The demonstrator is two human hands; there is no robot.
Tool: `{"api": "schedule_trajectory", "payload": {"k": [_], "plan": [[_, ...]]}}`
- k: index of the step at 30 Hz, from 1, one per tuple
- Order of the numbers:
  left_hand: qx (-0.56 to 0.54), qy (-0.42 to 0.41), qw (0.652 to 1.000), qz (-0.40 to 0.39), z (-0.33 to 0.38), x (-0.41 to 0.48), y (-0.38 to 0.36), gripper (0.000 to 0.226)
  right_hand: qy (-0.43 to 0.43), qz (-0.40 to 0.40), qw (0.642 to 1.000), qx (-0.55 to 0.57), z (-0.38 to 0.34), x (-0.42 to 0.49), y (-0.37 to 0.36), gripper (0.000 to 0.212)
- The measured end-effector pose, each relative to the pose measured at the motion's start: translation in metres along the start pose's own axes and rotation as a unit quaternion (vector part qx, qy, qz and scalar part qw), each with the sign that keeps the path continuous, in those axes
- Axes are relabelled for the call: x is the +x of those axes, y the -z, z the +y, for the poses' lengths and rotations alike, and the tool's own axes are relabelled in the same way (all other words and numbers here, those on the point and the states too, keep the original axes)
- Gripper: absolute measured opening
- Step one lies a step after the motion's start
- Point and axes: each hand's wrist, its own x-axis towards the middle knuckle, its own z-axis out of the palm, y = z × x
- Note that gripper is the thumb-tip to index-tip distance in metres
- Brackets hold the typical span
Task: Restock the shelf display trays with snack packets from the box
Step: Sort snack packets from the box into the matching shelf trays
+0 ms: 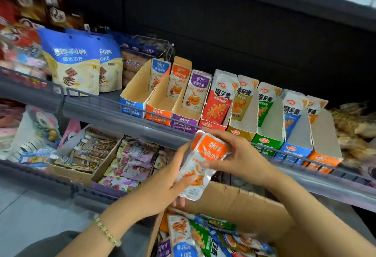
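A beaded bracelet (106, 231) circles the near left wrist. Further back, the orange display tray (158, 96) stands mostly empty, with stock only at its rear. The left hand (168, 183) curls under a small stack of orange-topped packets (211, 147), perhaps two or three, held above the cardboard box (234, 197); the right hand (240, 155) pinches the stack's upper part. Loose snack packets (183, 234) fill the box.

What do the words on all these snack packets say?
"劲仔" on the held orange packet
"魔芋爽" on the red packet
"深海小鱼" on the purple packet
"奥利奥" on the blue bag
The small print is too blurred to read.
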Motion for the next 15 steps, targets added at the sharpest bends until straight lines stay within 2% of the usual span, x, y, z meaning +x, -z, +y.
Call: {"api": "schedule_trajectory", "payload": {"k": [3, 7, 11, 13, 15], "plan": [[0.053, 0.003, 0.999, -0.004, 0.016, 0.013, 0.023, 0.069, 0.004, -0.02, 0.999, -0.041, -0.025, 0.024, 0.021, 0.045], [0.117, -0.044, 0.992, 0.033, 0.034, 0.038, 0.057, 0.074, 0.03, -0.021, 0.997, -0.062, -0.053, 0.059, 0.039, 0.044], [0.079, -0.078, 0.987, 0.113, 0.031, 0.065, 0.096, 0.082, 0.012, 0.047, 0.998, -0.048, -0.069, 0.093, 0.059, 0.043], [0.126, -0.082, 0.974, 0.168, 0.025, 0.075, 0.117, 0.087, -0.007, 0.095, 0.994, -0.049, -0.075, 0.112, 0.067, 0.041], [0.212, -0.1, 0.941, 0.242, 0.018, 0.081, 0.135, 0.082, -0.009, 0.144, 0.989, -0.046, -0.081, 0.132, 0.071, 0.036]]}}
